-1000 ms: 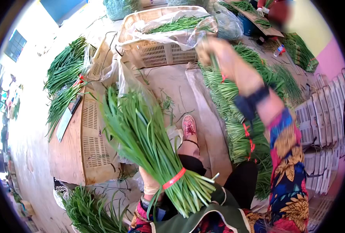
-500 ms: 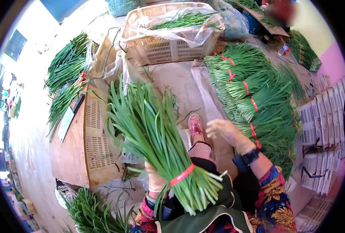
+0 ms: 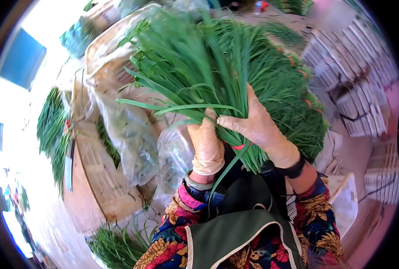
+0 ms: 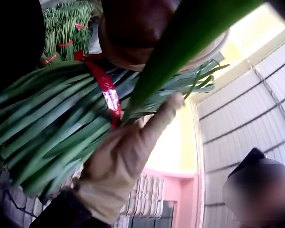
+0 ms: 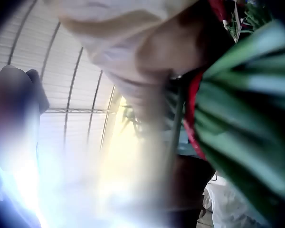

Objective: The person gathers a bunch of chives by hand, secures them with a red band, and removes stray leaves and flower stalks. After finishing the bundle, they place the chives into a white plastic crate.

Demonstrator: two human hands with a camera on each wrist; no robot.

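Note:
A large bunch of garlic chives is held between both gloved hands, its leaves fanning away from the body and its cut stems towards the lap. My left hand grips the bunch from the left, thumb laid on top. From the right, my right hand holds it, the thumb across the leaves close to the left thumb. A red band circles the stems just below the hands; the left wrist view shows this red band tight round them. One loose leaf hangs towards the left sleeve.
Stacked red-tied bunches lie at the right. Left stands a wooden-topped crate with a knife on it, beside plastic sheeting. More loose chives lie at lower left. White crates are piled at far right.
My right hand, empty over the floor half a second ago, now grips the bunch. The bunch has swung up and away, and the head view has turned.

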